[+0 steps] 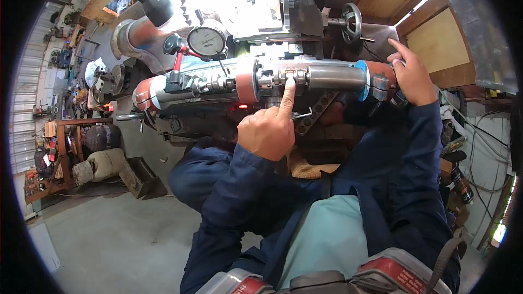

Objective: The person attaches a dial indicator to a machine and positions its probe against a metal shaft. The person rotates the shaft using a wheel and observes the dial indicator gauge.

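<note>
My left hand [268,129] holds nothing; its index finger is stretched out, the tip at a stepped metal shaft [266,80], and the other fingers are curled. Beside that fingertip the shaft meets a thick steel cylinder [336,78]. My right hand [415,79] is at the reddish-brown end housing [380,79] with a blue rim. Its index finger points up and away, while the remaining fingers are folded and partly hidden. A reddish disc [247,80] encircles the shaft. To its left, a round dial gauge [207,41] stands over the shaft near a red arm [178,61].
Another reddish housing [146,94] stands at the shaft's left end. Behind are a brightly lit machine body [256,5] and a handwheel [352,23]. A bent rod [304,114] and a plate with holes [318,113] lie below. A wooden shelf [65,147] stands left.
</note>
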Tool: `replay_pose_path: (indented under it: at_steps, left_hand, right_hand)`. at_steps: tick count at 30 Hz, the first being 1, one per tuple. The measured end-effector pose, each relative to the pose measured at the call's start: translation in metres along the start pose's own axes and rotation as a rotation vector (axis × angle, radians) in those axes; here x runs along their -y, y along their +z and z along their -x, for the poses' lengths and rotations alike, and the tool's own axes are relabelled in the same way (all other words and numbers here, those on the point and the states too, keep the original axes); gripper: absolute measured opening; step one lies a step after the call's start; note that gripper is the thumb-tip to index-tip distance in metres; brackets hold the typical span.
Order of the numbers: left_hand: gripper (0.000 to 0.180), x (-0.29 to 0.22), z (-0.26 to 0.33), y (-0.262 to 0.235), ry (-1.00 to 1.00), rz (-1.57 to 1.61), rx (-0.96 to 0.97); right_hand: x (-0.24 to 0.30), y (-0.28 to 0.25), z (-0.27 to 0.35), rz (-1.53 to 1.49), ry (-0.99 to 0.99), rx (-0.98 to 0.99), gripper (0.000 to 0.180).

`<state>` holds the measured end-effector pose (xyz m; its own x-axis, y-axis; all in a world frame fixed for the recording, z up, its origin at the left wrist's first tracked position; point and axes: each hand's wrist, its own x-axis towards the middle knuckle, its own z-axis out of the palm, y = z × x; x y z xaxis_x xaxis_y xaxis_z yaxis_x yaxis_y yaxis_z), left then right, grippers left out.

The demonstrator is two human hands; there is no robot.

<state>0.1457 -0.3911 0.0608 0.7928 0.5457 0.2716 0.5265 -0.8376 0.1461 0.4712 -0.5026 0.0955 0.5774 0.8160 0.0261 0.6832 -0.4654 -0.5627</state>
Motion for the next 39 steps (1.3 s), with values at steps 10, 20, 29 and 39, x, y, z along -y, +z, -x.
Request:
replay_pose_path:
  at_steps: [10, 20, 29, 39]
  left_hand:
    - [0.074, -0.003, -0.001, 0.004, -0.030, -0.062, -0.009]
    - [0.075, -0.008, -0.002, 0.010, -0.061, -0.092, 0.000]
    - [0.074, -0.011, -0.006, 0.013, -0.082, -0.082, -0.001]
    - [0.071, -0.012, -0.001, 0.008, -0.081, -0.073, -0.027]
  right_hand:
    - [0.007, 0.005, 0.011, -0.008, -0.035, -0.098, 0.044]
    - [0.006, 0.019, 0.032, 0.054, -0.281, -0.368, 0.039]
    - [0.002, 0.045, 0.056, 0.217, -0.446, -0.722, 0.032]
    - [0.007, 0.008, 0.017, 0.111, -0.229, -0.221, 0.025]
